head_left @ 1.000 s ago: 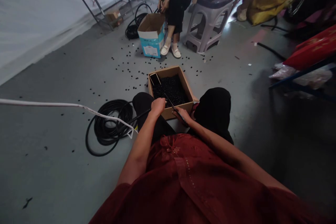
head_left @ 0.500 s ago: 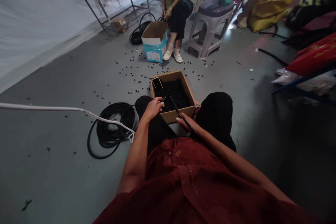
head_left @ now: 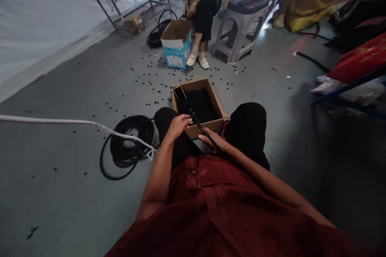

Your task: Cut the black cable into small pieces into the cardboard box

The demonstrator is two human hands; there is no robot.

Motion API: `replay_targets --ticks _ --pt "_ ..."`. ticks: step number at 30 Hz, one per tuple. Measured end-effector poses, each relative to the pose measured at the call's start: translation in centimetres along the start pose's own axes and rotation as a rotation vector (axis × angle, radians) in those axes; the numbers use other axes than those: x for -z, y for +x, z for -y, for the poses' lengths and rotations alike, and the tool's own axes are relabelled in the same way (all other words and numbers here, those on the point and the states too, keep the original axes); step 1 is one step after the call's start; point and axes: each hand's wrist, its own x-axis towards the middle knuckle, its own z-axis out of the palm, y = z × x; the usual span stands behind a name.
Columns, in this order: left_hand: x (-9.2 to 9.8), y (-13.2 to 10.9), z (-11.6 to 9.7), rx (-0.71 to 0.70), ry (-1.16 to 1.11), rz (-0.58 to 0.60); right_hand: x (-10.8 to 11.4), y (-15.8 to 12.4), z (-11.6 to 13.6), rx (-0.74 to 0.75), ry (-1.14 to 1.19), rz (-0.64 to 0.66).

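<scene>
My left hand [head_left: 178,125] is closed in a pinch on the end of a thin black strip, mostly hidden by the fingers. My right hand [head_left: 213,139] grips a long, dark, narrow tool that looks like scissors [head_left: 197,123]. Their tips reach up and left, close to the left fingertips. Under both hands, between my knees, stands an open cardboard box [head_left: 216,97] with many small black pieces [head_left: 199,104] in it. A small rectangular container [head_left: 180,93] leans in its far left corner. Beside my left knee lies a coil of black tubing or cable [head_left: 132,140].
A white cord [head_left: 75,121] runs in from the left toward my left forearm. Black bits litter the floor. Ahead, a seated person [head_left: 202,0] works beside a blue-and-white box [head_left: 176,54] and a grey plastic stool [head_left: 238,28]. A red bag [head_left: 362,60] is at right.
The scissors' tips have come over to my left fingertips, where a gap showed before. My left hand has shifted slightly right. The whole view has moved a little.
</scene>
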Motion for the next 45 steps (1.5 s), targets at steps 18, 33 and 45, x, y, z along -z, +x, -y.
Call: replay_targets --ticks 18,33,45 --pt "-0.1 0.1 0.1 -0.056 0.243 0.053 0.3 0.5 0.6 -0.059 -0.239 -0.053" --pt "-0.1 0.3 2.4 -0.103 0.790 0.030 0.9 2.4 -2.8 -0.112 -0.368 -0.189" --pt "-0.9 1.7 3.0 0.020 1.007 -0.032 0.4 4.9 -3.6 -0.175 -0.440 -0.185"
